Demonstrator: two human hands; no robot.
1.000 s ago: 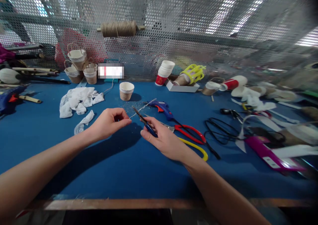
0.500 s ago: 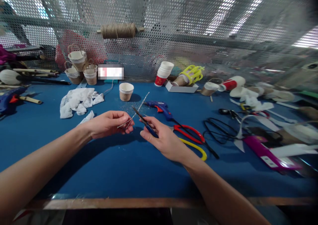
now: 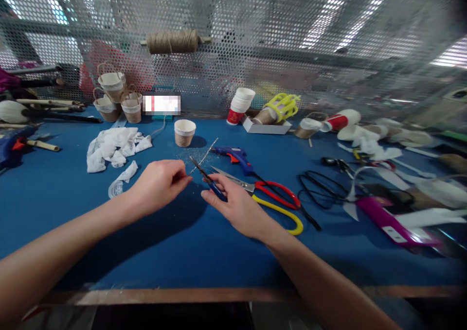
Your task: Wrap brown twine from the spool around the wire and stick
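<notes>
My right hand [image 3: 233, 201] is wrapped round a pair of blue-handled pliers [image 3: 215, 186], its dark jaws pointing up and left. A thin, pale wire-like strand [image 3: 209, 151] slants up to the right past the jaws; whether they bite on it I cannot tell. At its lower end, the strand meets the fingertips of my left hand [image 3: 164, 182], which is turned knuckles up with its fingers curled closed. Just beyond the hands lies a blue glue gun [image 3: 237, 160]. Scissors [image 3: 277, 188] with one red and one yellow handle lie partly under my right hand.
A small paper-lined cup [image 3: 184, 134] stands behind the hands. White lace [image 3: 113, 147] lies left, near several handled cups [image 3: 113, 84]. Stacked paper cups [image 3: 241, 105], a white box [image 3: 268, 127], black cable [image 3: 317, 189] and a purple device [image 3: 383, 218] are right. Twine [image 3: 173, 42] hangs on the mesh.
My left hand has rolled over from an open-sided pinch to a closed fist, knuckles up. The strand's lower part is now hidden. The pliers shifted slightly left, and more of the scissors shows.
</notes>
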